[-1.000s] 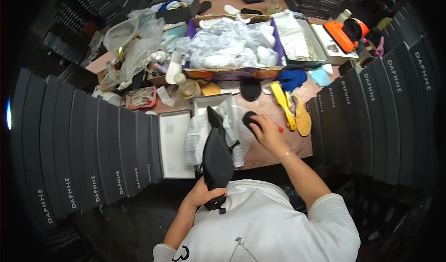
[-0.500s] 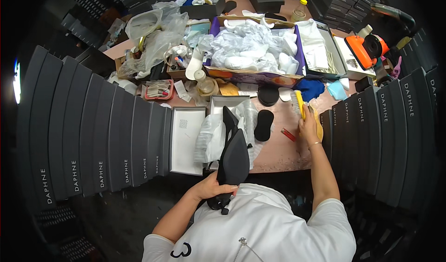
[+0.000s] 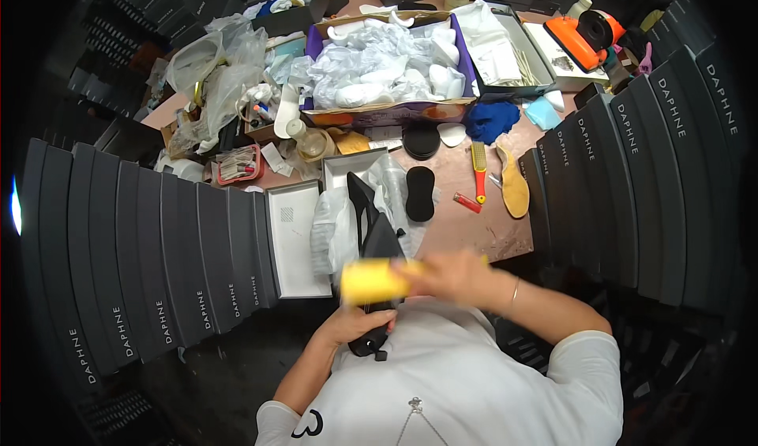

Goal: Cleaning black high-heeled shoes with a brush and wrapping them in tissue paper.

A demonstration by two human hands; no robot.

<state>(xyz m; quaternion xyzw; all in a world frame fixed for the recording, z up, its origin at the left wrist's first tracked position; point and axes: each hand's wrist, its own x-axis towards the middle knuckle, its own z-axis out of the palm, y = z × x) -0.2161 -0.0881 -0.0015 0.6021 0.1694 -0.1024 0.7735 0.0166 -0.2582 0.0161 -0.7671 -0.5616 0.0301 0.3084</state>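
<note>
Left row: dark grey boxes standing on edge, side by side along the person's left.
Right row: matching boxes along the right.
Surface: pinkish and worn, crowded toward its far side.
Carton: purple-walled, heaped with white crumpled wrapping, beyond the middle of the surface.
Lid: inner white side up, next to the left row.
Open box: just right of the lid, lined with pale wrap.
Shoe: black, held between the person's body and the open box, its far part over the wrap; partly covered by what passes in front.
Sole: tan, near the right row.
Right hand: blurred; its fingers grasp a yellow brush.
Left hand: its fingers grasp the shoe's near end, thumb across it.
Brush: crosswise in front of the shoe, blurred; whether it touches, I cannot tell.
File: red-and-yellow handle toward the person, left of the sole.
Black pad: waisted, flat, just right of the wrap.
Lighter: red, between the black pad and the sole.
</note>
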